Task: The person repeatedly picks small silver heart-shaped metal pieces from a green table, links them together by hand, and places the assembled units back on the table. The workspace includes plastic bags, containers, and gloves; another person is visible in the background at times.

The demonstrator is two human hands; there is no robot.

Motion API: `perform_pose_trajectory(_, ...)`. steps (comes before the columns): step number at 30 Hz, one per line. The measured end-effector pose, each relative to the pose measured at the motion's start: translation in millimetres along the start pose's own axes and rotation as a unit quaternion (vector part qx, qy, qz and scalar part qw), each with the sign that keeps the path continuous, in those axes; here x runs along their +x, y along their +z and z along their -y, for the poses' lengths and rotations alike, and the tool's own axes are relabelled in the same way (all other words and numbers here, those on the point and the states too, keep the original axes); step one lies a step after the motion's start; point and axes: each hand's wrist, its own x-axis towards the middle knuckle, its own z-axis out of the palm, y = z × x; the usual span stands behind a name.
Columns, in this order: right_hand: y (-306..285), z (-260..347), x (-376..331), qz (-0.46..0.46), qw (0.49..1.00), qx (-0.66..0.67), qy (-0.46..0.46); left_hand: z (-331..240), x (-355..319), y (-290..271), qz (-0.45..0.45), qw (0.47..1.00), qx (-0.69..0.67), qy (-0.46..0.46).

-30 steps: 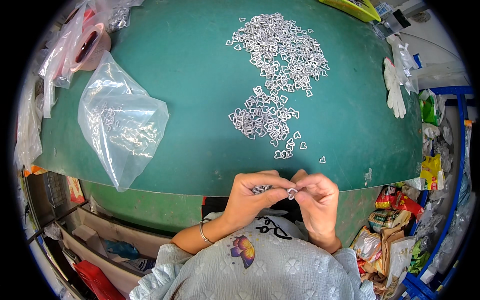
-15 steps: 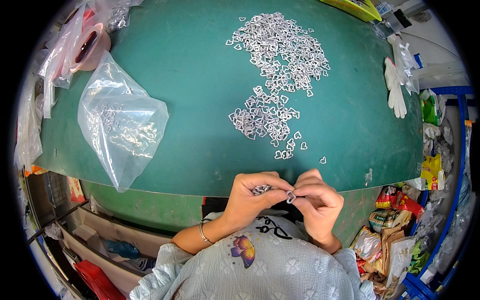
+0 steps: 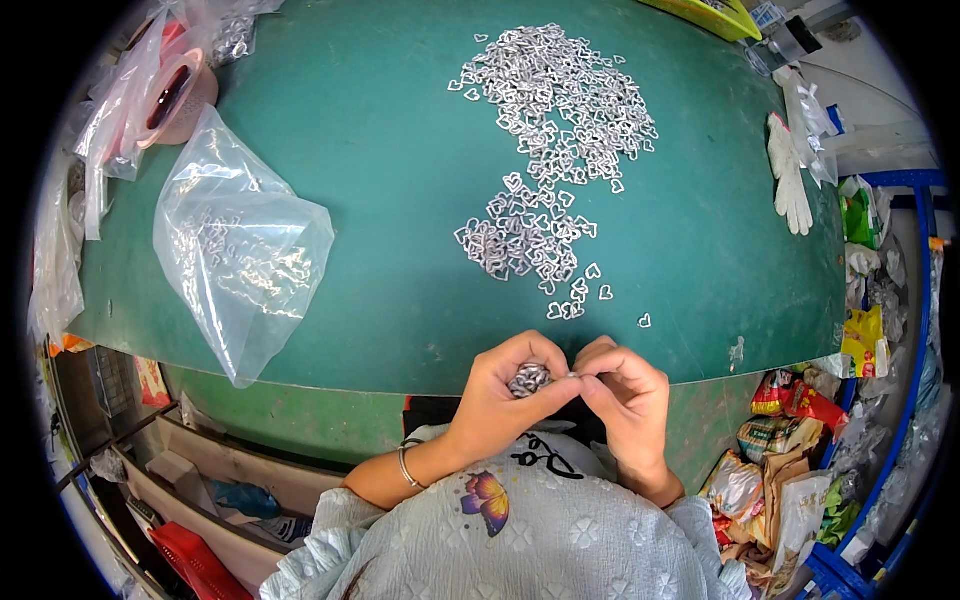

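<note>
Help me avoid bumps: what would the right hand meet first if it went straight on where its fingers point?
The left hand, holding small metal hearts. The right hand points left, straight at it; whether they touch is unclear.

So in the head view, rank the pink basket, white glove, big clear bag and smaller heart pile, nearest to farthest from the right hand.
1. Smaller heart pile: ahead, leftward.
2. White glove: right side.
3. Big clear bag: left side.
4. Pink basket: far left.

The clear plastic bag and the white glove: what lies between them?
The head view shows heaps of silvery heart-shaped links on the green tabletop, between the clear plastic bag and the white glove.
</note>
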Motion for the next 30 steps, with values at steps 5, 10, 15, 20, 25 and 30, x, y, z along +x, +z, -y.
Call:
perform_pose_trajectory(5, -18, -1, 20, -0.129, 0.939, -0.296, -0.116, -3, 1, -8, 0.116, 0.976, -0.184, -0.016)
perform_pose_trajectory(10, -26, -16, 39, -0.153, 0.788, -0.57, -0.175, -1, 4, -10, 0.161, 0.97, -0.178, -0.023)
perform_pose_trajectory(15, -29, -22, 41, -0.145, 0.801, -0.539, -0.215, 4, 7, -10, 0.175, 0.96, -0.218, -0.017)
perform_pose_trajectory(20, -21, -17, 28, -0.185, 0.967, -0.156, -0.079, 4, 7, -8, 0.076, 0.985, -0.151, -0.037)
perform_pose_trajectory(25, -17, -8, 13, -0.066, 0.995, 0.08, -0.009, -1, 5, 5, -0.042, 0.999, 0.011, -0.027)
perform_pose_trajectory(30, -5, -3, 2, -0.03, 0.99, 0.14, 0.009, -2, 0, 13, -0.06, 0.972, 0.191, 0.126)
